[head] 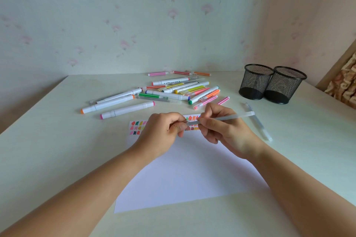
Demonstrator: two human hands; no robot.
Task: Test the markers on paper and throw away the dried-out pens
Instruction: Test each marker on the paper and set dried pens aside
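Forearms came in from the lower left and lower right corners, meeting above the centre of the frame. White paper [183,175] lay flat on the pale table [57,140], lower centre, its far edge under the hands. Rows of colour swatches [137,128] ran along that far edge, partly hidden by the fingers.

Left hand [163,129]: fingers curled, thumb and fingertips pinching the near end of a translucent pen [235,116]. Right hand [217,123]: fingers wrapped round the same pen's barrel, just beside the left. Pen held above the paper's far edge, its free end pointing to the right of the frame, slightly raised. Whether the left fingers held a cap or the tip could not be told.

Second clear pen [259,124] lay on the table right of the hands, apart from them.

Loose heap of markers [173,90] beyond the paper, centre frame: white barrels with coloured ends, thinner striped ones mixed in, three more near the wall.

Two black mesh cups [256,84], [285,86] stood upright, touching, at centre right
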